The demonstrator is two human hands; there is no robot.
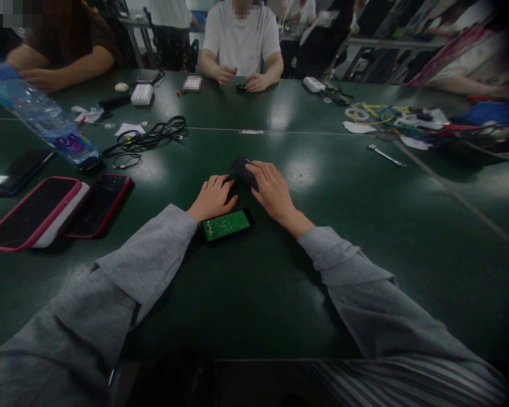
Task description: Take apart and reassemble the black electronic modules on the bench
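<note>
My right hand (274, 191) is closed on a dark, flat piece with rounded corners (242, 169), with the fingers over its right end and the thumb along the near side. Left of it, my left hand (214, 198) lies low over the table with its fingers apart. A small black patch shows between its thumb and index finger; I cannot make out what it is. Close to my left wrist, a green circuit board (228, 225) sits face up in a shallow black case (249, 216) on the table.
On the green table (271, 299) at left lie phones (31, 212), a tipped plastic bottle (46, 121) and black cables (152, 135). A wrench (385, 155) and tangled wires (377, 116) are at right. Opposite sits a person in a white shirt (242, 39), hands on small parts.
</note>
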